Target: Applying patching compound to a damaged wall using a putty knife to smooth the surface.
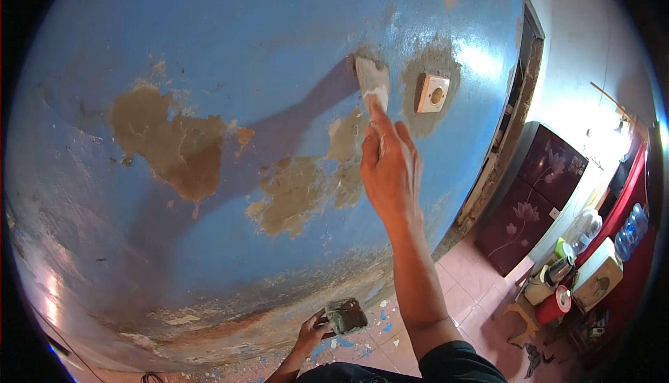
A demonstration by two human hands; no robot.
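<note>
1. I have the putty knife (pixel 375 85) high on the blue wall (pixel 272 31), left of the white wall socket (pixel 435 94); its blade edge appears to meet a small grey smear.
2. My right hand (pixel 391 163) is closed around its handle, forefinger reaching toward the blade.
3. Low down, my left hand (pixel 310 331) grips a squarish paste holder (pixel 339 311) coated in grey; I can't tell whether it is a pan or a broad tool.
4. I judge the step as spreading filler over damaged spots. The next move calls for a flat, firm stroke, then fresh paste if the blade runs bare.
5. Around the blade lie the middle grey patch (pixel 293 191) and the larger left patch (pixel 171 139).
6. Farther out, paint flakes (pixel 387 327) litter the pink tiled floor (pixel 457 301), and a dark flowered refrigerator (pixel 523 209) stands beyond the doorway.
</note>
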